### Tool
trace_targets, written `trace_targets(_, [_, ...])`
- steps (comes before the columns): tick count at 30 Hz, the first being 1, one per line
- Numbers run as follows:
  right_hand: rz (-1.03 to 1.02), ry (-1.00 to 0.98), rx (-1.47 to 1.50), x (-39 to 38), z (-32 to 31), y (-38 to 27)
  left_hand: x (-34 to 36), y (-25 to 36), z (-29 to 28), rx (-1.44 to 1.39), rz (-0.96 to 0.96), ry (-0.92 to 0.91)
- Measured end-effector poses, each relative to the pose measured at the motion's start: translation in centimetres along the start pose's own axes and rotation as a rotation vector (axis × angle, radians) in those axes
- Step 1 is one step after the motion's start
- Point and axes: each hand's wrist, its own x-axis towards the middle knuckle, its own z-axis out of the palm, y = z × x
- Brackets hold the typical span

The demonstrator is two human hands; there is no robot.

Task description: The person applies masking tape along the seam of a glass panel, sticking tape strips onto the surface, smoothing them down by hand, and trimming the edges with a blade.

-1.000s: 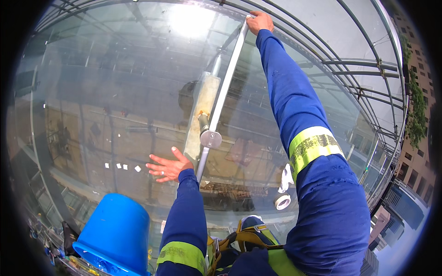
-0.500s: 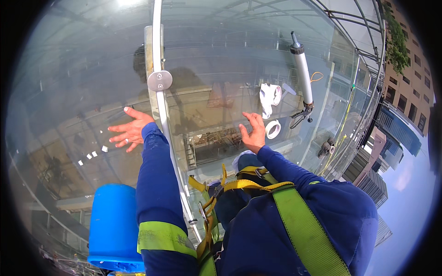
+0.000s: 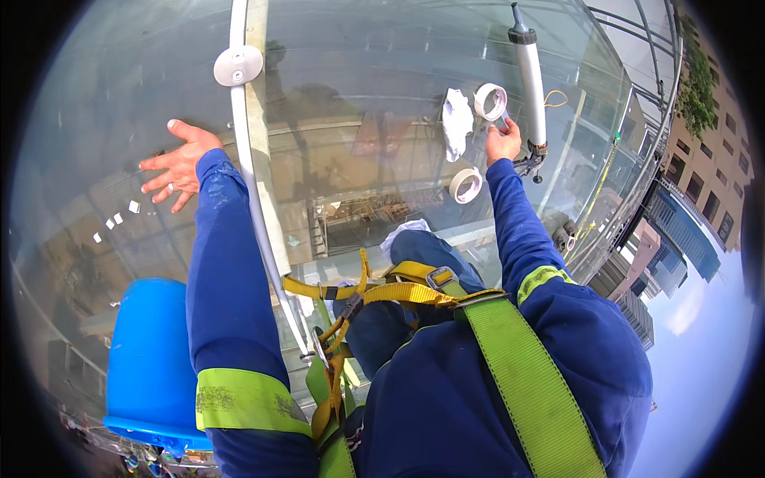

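Observation:
My left hand [image 3: 179, 166] is spread open on the glass surface [image 3: 335, 95], left of a white rail [image 3: 243, 135] with a round metal plate [image 3: 237, 65]. My right hand [image 3: 502, 139] reaches to the right side, its fingertips closed on a small grey flat tool [image 3: 505, 120] beside a roll of white tape [image 3: 480, 102]. A white cloth [image 3: 457, 123] lies just left of those fingers, and another tape roll [image 3: 454, 187] below. A long silver caulking gun [image 3: 528, 80] with a grey nozzle lies right of my right hand.
A blue bucket [image 3: 143, 350] is at lower left. My harness straps [image 3: 518, 366] cross my body and knees. Small white squares [image 3: 134, 207] dot the glass. Metal scaffold bars [image 3: 645, 40] run along the upper right, with buildings [image 3: 701, 135] beyond the edge.
My right hand has left the rail's top end and moved down and rightward to the tape rolls and flat tool. My left hand stays spread. The view has shifted rightward.

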Motion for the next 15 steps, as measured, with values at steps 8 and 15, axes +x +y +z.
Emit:
trace_targets(8, [0.004, -0.094, 0.302, 0.7, 2.2, 1.8, 1.3, -3.6, 1.7, -0.214, 0.153, 0.032])
trace_targets(15, [-0.128, -0.266, 0.373, 4.4, 1.6, 4.4, -0.7, -22.6, -6.6, -1.449, 0.035, -0.864])
